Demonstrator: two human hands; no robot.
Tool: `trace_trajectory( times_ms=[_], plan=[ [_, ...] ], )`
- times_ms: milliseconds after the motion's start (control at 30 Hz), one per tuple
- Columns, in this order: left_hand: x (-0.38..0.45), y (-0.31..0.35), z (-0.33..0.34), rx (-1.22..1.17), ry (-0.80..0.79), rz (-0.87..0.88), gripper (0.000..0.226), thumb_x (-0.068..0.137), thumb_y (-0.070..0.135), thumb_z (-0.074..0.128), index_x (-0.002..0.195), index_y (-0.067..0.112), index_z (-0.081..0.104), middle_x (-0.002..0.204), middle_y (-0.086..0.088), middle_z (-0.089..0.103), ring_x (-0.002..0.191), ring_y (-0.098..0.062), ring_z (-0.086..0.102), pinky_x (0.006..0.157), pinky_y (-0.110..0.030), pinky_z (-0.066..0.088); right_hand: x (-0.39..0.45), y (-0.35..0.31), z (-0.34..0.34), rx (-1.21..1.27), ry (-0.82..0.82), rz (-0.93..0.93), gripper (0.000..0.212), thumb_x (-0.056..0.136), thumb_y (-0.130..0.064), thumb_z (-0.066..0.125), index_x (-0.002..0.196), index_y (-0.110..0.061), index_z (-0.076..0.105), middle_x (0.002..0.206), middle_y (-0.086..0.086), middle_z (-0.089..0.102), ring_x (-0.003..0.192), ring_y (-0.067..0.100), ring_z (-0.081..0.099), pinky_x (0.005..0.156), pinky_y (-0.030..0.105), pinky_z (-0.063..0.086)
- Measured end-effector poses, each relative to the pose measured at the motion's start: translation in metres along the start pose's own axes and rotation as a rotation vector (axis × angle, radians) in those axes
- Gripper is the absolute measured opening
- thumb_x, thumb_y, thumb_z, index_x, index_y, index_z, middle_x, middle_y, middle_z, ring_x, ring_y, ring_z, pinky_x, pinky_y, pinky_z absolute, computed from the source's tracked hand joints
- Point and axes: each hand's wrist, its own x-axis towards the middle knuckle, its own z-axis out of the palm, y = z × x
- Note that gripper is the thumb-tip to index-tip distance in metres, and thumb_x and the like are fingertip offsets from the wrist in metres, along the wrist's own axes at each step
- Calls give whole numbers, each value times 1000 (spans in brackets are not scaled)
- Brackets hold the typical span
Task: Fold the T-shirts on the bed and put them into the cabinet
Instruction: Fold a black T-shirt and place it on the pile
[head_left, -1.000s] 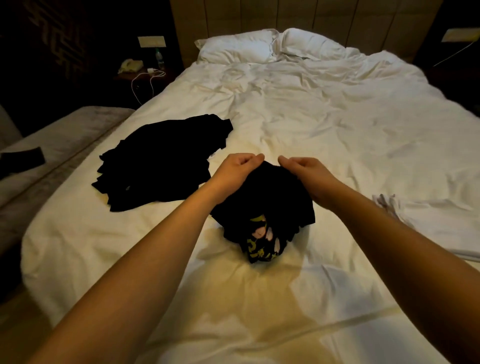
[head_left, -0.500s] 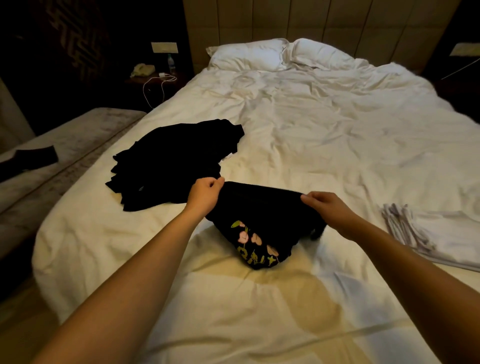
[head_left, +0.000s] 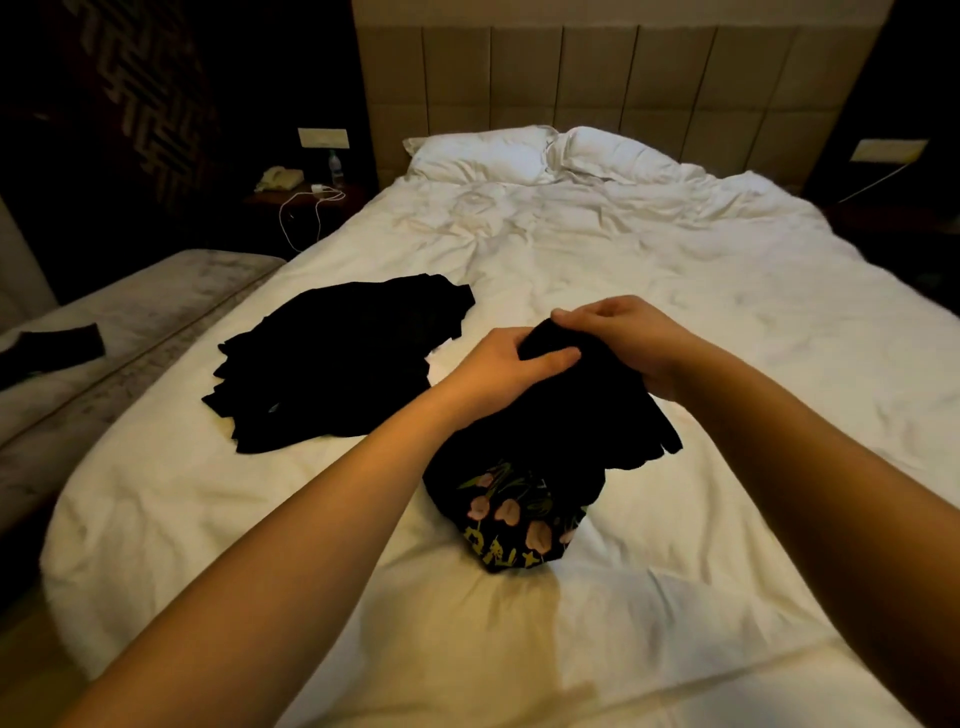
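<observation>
A black T-shirt with a pink flower and yellow letter print is bunched up above the white bed, its printed part resting on the sheet. My left hand grips its upper edge from the left. My right hand pinches the same edge from the right, close beside the left hand. A pile of black T-shirts lies on the bed to the left of my hands.
Two white pillows lie at the headboard. A grey bench with a dark cloth stands left of the bed. A nightstand with a phone, bottle and white cable stands at the far left.
My hands, spread apart on the shirt's edge half a second ago, have come together and lifted it. The view has tilted up, and the white folded cloth at the right has left the frame.
</observation>
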Motion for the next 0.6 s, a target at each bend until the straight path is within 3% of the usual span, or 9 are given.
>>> trace_trajectory(
  times_ms=[100, 167, 200, 267, 333, 400, 467, 533, 600],
  plan=[
    [5, -1, 0, -118, 165, -6, 12, 99, 22, 62, 95, 24, 73, 84, 6, 75, 79, -12, 72, 73, -25, 55, -3, 13, 0, 16, 29, -40, 40, 89, -50, 66, 97, -12, 73, 86, 7, 75, 81, 23, 73, 70, 31, 57],
    [7, -7, -6, -181, 271, -37, 13, 99, 19, 60, 96, 19, 72, 86, 2, 74, 79, -11, 71, 74, -26, 55, -8, 38, 0, -58, -72, 29, 39, 90, -51, 65, 96, -13, 71, 71, -2, 70, 64, 13, 67, 55, 23, 49],
    [8, -12, -10, -193, 307, -62, 13, 100, 19, 59, 96, 17, 72, 88, 1, 74, 79, -11, 71, 74, -27, 55, -10, 55, 1, -95, -145, 67, 35, 91, -46, 65, 98, -12, 71, 70, -4, 68, 62, 11, 64, 54, 22, 46],
    [8, -24, -17, -166, 318, -124, 15, 100, 24, 60, 97, 15, 72, 91, -4, 74, 83, -16, 72, 77, -30, 57, -9, 83, 0, -64, -169, 99, 27, 95, -33, 64, 108, -10, 71, 89, 2, 75, 80, 18, 70, 70, 27, 53],
    [9, -38, -25, -92, 294, -188, 19, 99, 27, 62, 100, 12, 74, 91, -6, 75, 81, -17, 73, 74, -28, 57, -4, 101, -2, 95, -26, 110, 25, 99, -23, 59, 114, -6, 68, 105, 11, 73, 94, 25, 69, 82, 34, 53],
    [9, -56, -34, 60, 258, -259, 24, 97, 27, 65, 100, 5, 73, 78, -5, 71, 66, -13, 68, 61, -22, 51, 1, 107, -7, 166, 119, 121, 26, 100, -21, 57, 114, -2, 67, 99, 16, 70, 89, 28, 66, 76, 35, 51],
    [10, -77, -39, 203, 242, -311, 33, 95, 31, 67, 98, -2, 71, 74, -11, 65, 65, -21, 63, 61, -27, 46, 4, 112, -14, 197, 135, 139, 27, 98, -22, 60, 114, -1, 68, 100, 18, 71, 88, 28, 68, 74, 34, 53],
    [8, -96, -42, 221, 249, -378, 41, 96, 37, 66, 103, -3, 71, 77, -16, 62, 68, -26, 60, 64, -34, 43, 3, 115, -17, 202, 81, 157, 28, 94, -25, 66, 113, -3, 70, 103, 17, 73, 92, 28, 71, 79, 35, 55],
    [6, -107, -44, 212, 219, -407, 42, 95, 42, 66, 104, 2, 71, 80, -15, 64, 71, -27, 62, 64, -35, 45, 6, 122, -15, 154, 128, 179, 28, 94, -25, 67, 112, -3, 70, 105, 17, 73, 97, 30, 71, 88, 41, 55]
  ],
)
